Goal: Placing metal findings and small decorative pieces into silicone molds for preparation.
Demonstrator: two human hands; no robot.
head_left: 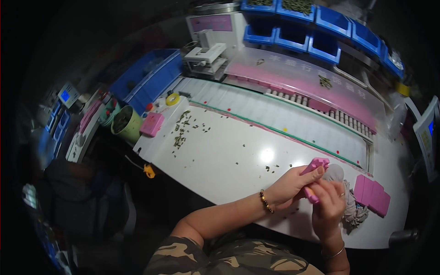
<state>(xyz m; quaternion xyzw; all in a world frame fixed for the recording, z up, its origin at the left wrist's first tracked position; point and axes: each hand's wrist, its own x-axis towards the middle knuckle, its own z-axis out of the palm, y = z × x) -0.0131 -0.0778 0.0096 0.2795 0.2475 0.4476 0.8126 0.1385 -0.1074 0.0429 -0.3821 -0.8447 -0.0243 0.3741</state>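
Note:
Both my hands meet over the right part of the white worktable (215,151). My left hand (293,185), with a beaded bracelet at its wrist, is closed around a pink block (316,164) that shows at the thumb side. Against its lower end are the bent fingers of my right hand (329,204), where more pink (311,196) shows. Whether that is the same block or a second one, I cannot tell. Right beside the hands lies a crumpled grey cloth (352,211), and past it several flat pink blocks (372,195) lie together.
Small dark green bits (180,135) are scattered on the left of the table. A pink box (151,124) and a light green bucket (127,123) stand there. A white belt (275,119) crosses behind. Blue bins (293,36) line the back; a blue crate (151,75) is at far left.

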